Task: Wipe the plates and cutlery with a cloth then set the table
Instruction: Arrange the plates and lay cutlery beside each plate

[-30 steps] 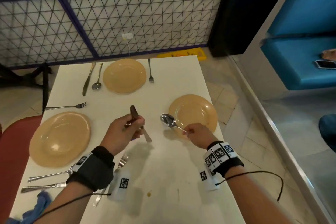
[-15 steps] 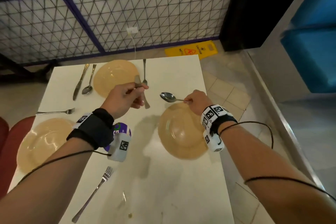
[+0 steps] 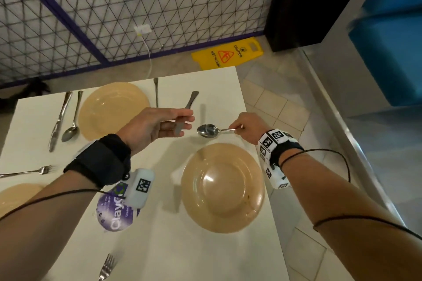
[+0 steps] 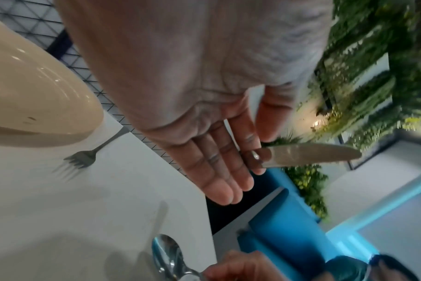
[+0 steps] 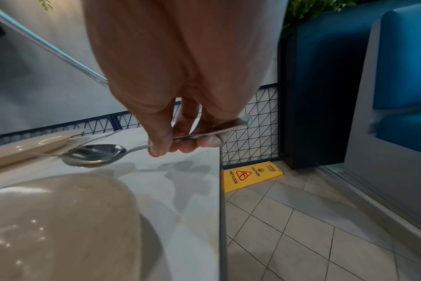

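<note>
While your left hand [image 3: 157, 126] pinches a knife [image 3: 187, 107] between thumb and forefinger, other fingers straight, and your right hand [image 3: 247, 128] grips a spoon [image 3: 207, 130] by its handle, you look to be at the setting stage, laying the place around the near plate [image 3: 222, 187]. Both pieces hover over the bench [image 3: 187, 253] just beyond that plate. Next, I'd judge, you set them down side by side, parallel and close to the plate. Mind the bench's right edge, which runs just beside the plate, leaving a narrow strip. More room lies beyond the plate, short of the far fork [image 3: 156, 91].
</note>
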